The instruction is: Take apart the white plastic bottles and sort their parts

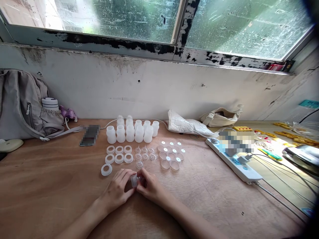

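Observation:
Near the front middle of the table, my left hand (117, 187) is closed around a translucent ribbed screw ring (134, 180). The fingers of my right hand (151, 186) pinch a clear teat-like piece (140, 179) against the ring's right side; they partly cover it. Just beyond my hands lie several translucent white screw rings (106, 174) in rows. Beside them are several clear silicone teats (139, 167), and to their right several clear round caps (165, 168) with small white dots. Behind the rings, several frosted small bottles (130, 137) stand upright without lids.
A phone (90, 135) lies left of the bottles, near a grey backpack (25, 106). A white power strip (236, 166) with plugs and cables crosses the right side. A white padded bag (186, 123) and a cream pouch (221, 116) rest against the wall.

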Available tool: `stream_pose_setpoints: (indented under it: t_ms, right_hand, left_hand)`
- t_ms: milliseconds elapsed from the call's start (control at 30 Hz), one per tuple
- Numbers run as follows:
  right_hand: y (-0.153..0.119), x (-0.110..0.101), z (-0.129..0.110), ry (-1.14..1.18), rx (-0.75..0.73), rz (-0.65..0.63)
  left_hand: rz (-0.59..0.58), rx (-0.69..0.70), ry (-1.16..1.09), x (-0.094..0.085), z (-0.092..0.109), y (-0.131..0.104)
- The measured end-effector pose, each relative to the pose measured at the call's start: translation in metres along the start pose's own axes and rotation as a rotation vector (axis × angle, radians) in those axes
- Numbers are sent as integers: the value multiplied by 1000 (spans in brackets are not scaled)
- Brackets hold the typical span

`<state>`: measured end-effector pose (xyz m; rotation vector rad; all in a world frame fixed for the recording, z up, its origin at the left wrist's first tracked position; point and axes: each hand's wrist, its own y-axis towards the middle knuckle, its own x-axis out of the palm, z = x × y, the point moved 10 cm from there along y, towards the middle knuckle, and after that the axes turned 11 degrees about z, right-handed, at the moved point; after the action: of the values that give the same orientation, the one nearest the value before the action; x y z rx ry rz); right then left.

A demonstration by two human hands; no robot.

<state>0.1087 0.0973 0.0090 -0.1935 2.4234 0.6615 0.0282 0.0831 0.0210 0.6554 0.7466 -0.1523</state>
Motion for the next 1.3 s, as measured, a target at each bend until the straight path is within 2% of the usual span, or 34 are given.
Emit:
stream_pose_setpoints:
  t_ms: [333, 500, 633, 733, 867, 967, 1167, 1300]
  right_hand:
    - [-1, -1, -5, -22, -43, -1]
    - [-2, -3, -9, -23, -68, -6]
    - [-1, -8, -13, 0, -107, -7]
    - [3, -14, -3, -14, -60, 23]
    - [11, -35, 19, -144, 39, 182]
    - [15, -46, 33, -226, 97, 245]
    - [16, -48, 48, -273, 147, 247]
    - [16, -43, 53, -274, 151, 223]
  left_hand:
    - [6, 1, 4, -1, 1, 0]
    - [-27, 2, 12, -2, 2, 1]
    - [-36, -9, 71, -7, -6, 4]
    - [-27, -11, 166, -14, -14, 7]
    - [3, 1, 320, -26, -21, 10]
    - [23, -34, 431, -34, -30, 10]
    - [41, -137, 498, -43, -54, 8]
    - [54, -166, 478, -44, -61, 7]
